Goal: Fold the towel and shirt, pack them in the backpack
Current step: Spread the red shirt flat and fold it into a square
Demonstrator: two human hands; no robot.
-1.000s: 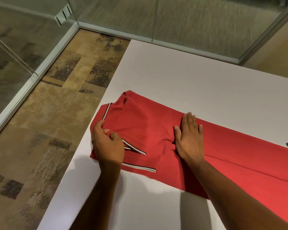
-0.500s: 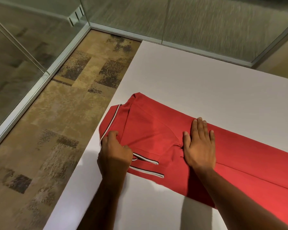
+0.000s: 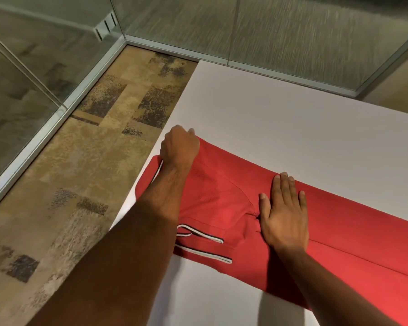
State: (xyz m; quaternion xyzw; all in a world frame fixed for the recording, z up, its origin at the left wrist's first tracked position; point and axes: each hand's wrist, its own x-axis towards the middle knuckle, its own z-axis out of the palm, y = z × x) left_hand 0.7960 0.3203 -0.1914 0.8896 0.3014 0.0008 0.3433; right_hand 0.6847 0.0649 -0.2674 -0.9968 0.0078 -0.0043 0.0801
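A red shirt (image 3: 217,201) with black-and-white striped trim lies folded lengthwise on the white table (image 3: 292,128), running from the table's left edge off to the right. My left hand (image 3: 180,145) reaches across to the shirt's far left corner, fingers curled over the cloth there. My right hand (image 3: 284,214) lies flat, fingers together, pressing on the middle of the shirt. The striped sleeve cuffs (image 3: 205,245) lie near the front edge of the fold. No towel or backpack is in view.
The table's left edge (image 3: 151,161) drops to a patterned brown carpet (image 3: 76,184). Glass partition walls (image 3: 269,31) with metal floor rails stand behind the table and to the left.
My left hand has gone from the near sleeve area up to the shirt's far left corner. My right hand has stayed flat on the middle of the shirt.
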